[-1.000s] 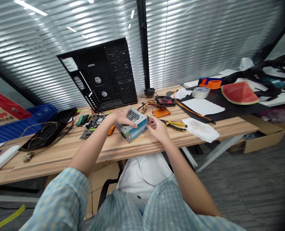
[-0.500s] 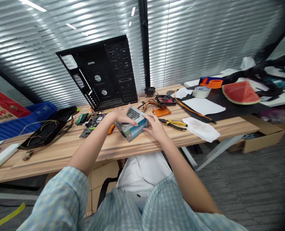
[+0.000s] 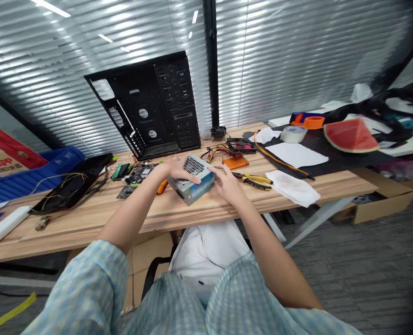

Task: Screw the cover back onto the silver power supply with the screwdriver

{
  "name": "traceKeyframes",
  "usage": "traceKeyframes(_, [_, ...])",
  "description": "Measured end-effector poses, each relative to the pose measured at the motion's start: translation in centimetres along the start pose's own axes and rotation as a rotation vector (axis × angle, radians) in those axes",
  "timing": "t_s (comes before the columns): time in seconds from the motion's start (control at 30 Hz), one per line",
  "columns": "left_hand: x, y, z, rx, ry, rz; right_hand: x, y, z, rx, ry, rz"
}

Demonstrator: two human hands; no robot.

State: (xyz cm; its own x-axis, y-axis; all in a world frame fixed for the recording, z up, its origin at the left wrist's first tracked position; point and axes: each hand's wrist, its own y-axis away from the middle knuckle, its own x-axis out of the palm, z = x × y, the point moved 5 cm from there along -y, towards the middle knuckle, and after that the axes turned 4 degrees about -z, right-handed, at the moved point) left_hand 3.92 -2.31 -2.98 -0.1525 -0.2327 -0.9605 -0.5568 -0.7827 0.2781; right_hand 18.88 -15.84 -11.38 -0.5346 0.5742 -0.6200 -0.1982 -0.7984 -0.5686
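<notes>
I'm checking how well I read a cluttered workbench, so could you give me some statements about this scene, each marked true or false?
1. The left hand and right hand both touch the metal box. True.
2. The pliers are in the right hand. False: the pliers lie on the table, to the right of that hand.
3. The watermelon piece is to the right of the white tape roll. True.
4. The blue bin is at the right end of the table. False: the blue bin is at the left.
5. The big black case stands beyond the metal box. True.
</notes>
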Motion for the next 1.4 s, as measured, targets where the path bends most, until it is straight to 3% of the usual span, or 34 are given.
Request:
traceKeyframes(0.23, [-1.4,0.4,1.1,0.15,0.296,-0.171,-1.9,-0.8,1.3,0.163,0.234,0.023])
traceKeyframes(0.37, [-1.4,0.6,3.5,0.063,0.494,-0.285,-2.4,-2.1,0.9,0.286,0.116,0.06])
traceKeyframes(0.6, [2.1,1.3,6.0,-0.085,1.096,-0.094,-1.9,-4.5,0.3,0.379,0.079,0.187])
traceKeyframes(0.8, [4.3,2.9,5.3,-0.091,1.407,-0.008,-1.0,-7.6,3.2,0.408,0.299,0.327])
traceKeyframes(0.9, [5.0,3.6,4.6,-0.045,1.486,-0.025,0.2,-8.3,4.5,0.504,0.397,0.422])
traceKeyframes(1.07, [6.1,3.6,4.3,0.019,1.517,-0.088,2.0,-8.4,4.5,0.506,0.385,0.338])
traceKeyframes(1.17, [7.0,2.4,5.0,0.077,1.415,-0.171,2.7,-8.2,4.5,0.487,0.341,0.355])
traceKeyframes(1.3, [8.8,0.2,5.4,0.251,1.314,-0.235,2.6,-8.1,5.9,0.531,0.388,0.468])
traceKeyframes(1.4, [9.9,-0.9,5.1,0.383,1.302,-0.277,2.2,-7.6,7.9,0.404,0.458,0.522])
